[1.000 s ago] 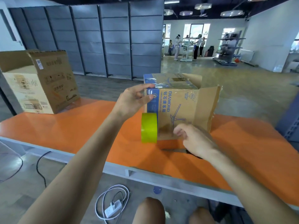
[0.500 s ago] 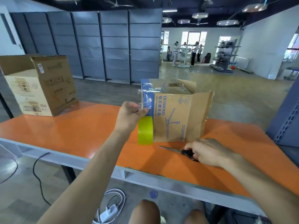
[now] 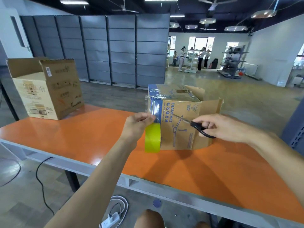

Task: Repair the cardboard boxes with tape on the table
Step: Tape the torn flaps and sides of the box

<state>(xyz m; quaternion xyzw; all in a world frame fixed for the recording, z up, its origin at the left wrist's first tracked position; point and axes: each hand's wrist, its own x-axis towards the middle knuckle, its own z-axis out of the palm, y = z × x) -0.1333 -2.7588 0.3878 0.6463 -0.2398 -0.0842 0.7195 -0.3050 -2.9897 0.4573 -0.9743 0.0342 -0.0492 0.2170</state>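
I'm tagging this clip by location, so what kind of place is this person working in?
Probably a warehouse-style workshop hall, not a home: tall grey shelving units at the back, stocked racks across a wide floor, and an orange worktable holding a taped cardboard box.

Your table [image 3: 79, 139] has a smooth, glossy orange top. The near box [image 3: 181, 134] and far box [image 3: 54, 89] are matt brown cardboard. Clear tape [image 3: 154, 96] shines, wrinkled. The roll [image 3: 152, 139] is glossy. The scissors [image 3: 192, 125] have bright metal blades and black plastic handles.
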